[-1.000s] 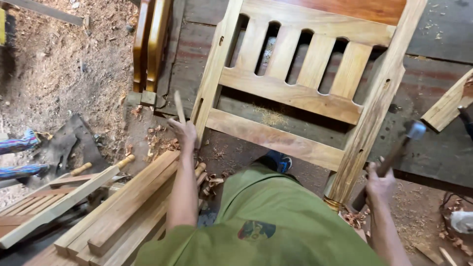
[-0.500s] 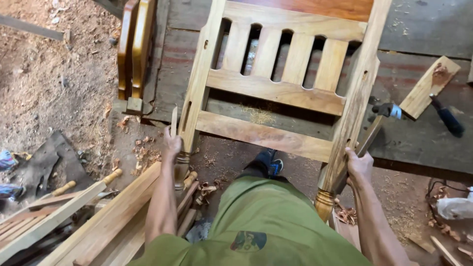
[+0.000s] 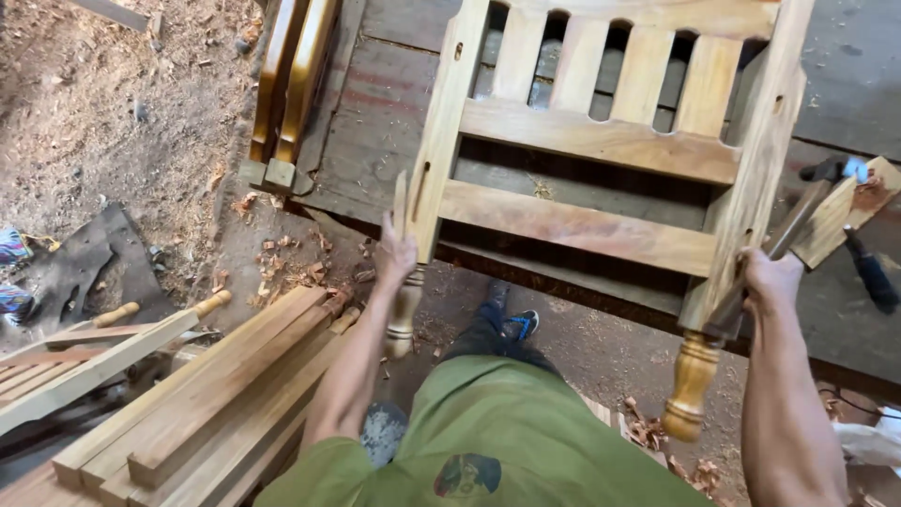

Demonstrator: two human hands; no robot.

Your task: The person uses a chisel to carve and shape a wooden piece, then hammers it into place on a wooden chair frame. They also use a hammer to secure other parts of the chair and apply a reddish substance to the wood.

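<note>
Sawdust floor below, both hands flank the chair frame [image 3: 601, 141]: left hand [image 3: 394, 255] grasping a wooden strip [image 3: 401, 202], right hand [image 3: 771, 282] a hammer [image 3: 784, 239].

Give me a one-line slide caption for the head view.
Left hand holding a thin wooden strip beside a slatted wooden frame; right hand gripping a hammer against its post.

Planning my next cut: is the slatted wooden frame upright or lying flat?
Tipped, not flat: the slatted wooden frame leans with its turned feet raised toward the person.

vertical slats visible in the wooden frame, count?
5, in a row between the frame's top and middle rails: the leftmost, then, and a partly shadowed one by the right post.
</note>
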